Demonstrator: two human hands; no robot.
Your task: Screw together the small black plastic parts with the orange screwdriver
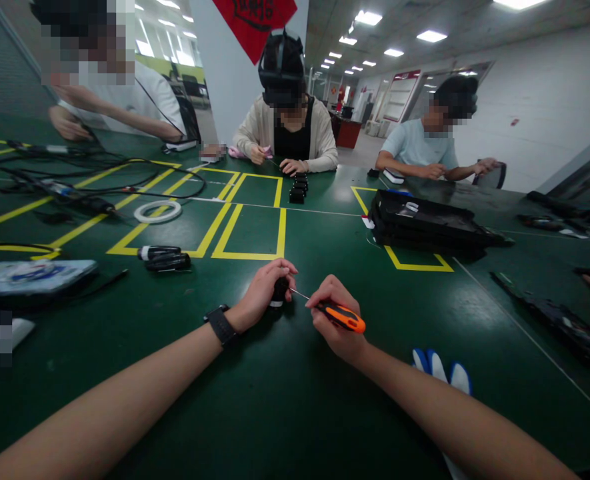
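My right hand [339, 313] is closed around a screwdriver [343, 317] with an orange and black handle. Its thin metal shaft points left, toward a small black part [279, 292] with a white band. That part is gripped by my left hand [263, 293], which wears a dark wristband. The tip of the shaft reaches the part or lies close by it; the fingers partly hide the spot. What kind of part it is I cannot make out. Both hands are low over the green table [255, 400].
Black cylindrical pieces [167, 259] and a white ring [157, 212] lie ahead on the left, beside cables [55, 190]. Small black blocks [299, 190] stand in a row farther off. A black case [425, 217] and gloves [439, 367] are on the right. Three people sit opposite.
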